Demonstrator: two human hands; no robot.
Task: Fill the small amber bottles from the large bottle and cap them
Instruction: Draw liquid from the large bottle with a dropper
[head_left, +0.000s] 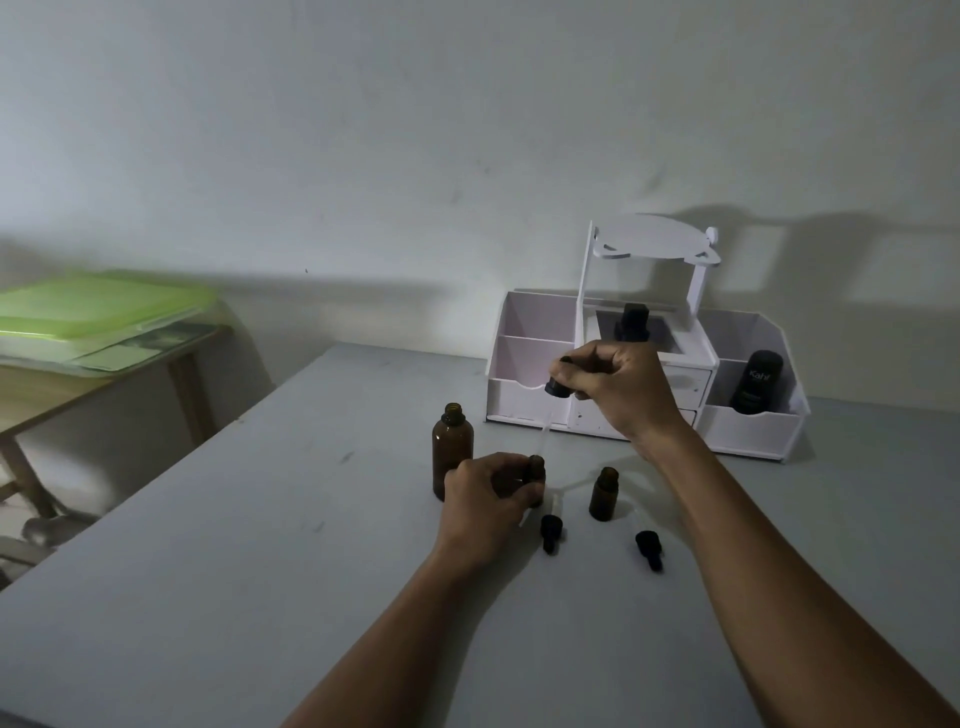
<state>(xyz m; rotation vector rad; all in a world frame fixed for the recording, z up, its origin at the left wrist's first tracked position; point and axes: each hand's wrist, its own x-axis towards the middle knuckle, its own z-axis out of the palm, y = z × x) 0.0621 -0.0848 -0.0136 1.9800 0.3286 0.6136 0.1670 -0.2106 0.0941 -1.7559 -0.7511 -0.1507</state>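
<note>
Nearest, in the middle of the matt grey table (234, 597), one loose dropper cap (549, 531) and a second loose cap (649, 550) are seen lying on their sides, black collars with rubber bulbs, so no capping is judged done. Just beyond, an open small amber bottle (604, 493) stands untouched, a squat cylinder of dark glass whose fill cannot be told. To its left, the held small bottle (535, 467) is gripped upright by the left hand (488, 493), fingers curled round it. The large bottle (452, 449), smooth brown glass with a threaded open neck, stands just beside that hand. Above, a dropper (557, 387) is pinched in the clenched right hand (610, 384), its clear pipette angled down toward the held bottle's mouth, so filling is judged under way. Along the far edge a white compartmented organiser (748, 431) is set.
</note>
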